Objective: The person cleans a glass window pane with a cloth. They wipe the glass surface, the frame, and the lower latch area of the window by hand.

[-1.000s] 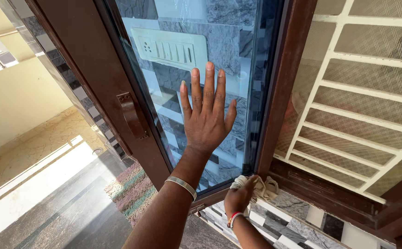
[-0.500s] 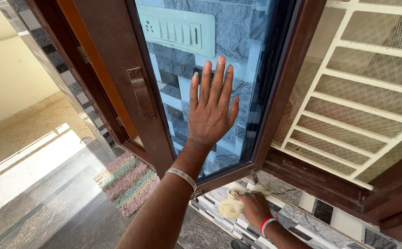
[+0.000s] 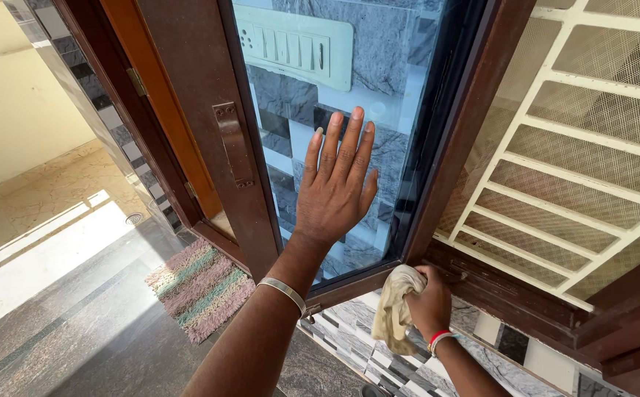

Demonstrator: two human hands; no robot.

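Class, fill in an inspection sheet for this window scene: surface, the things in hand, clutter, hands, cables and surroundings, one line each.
Surface: glass pane of an open window sash with a dark brown frame; it reflects tiled wall and a switch plate.
Things in hand: cream cloth, bunched, at the frame's lower corner.
Clutter: nothing seen.
Hands: left hand flat on the glass, fingers spread; right hand gripping the cloth.
Cables: nothing seen.
Surroundings: cream grille with mesh on the right, metal handle on the frame, striped mat on a grey floor below, tiled wall under the sill.
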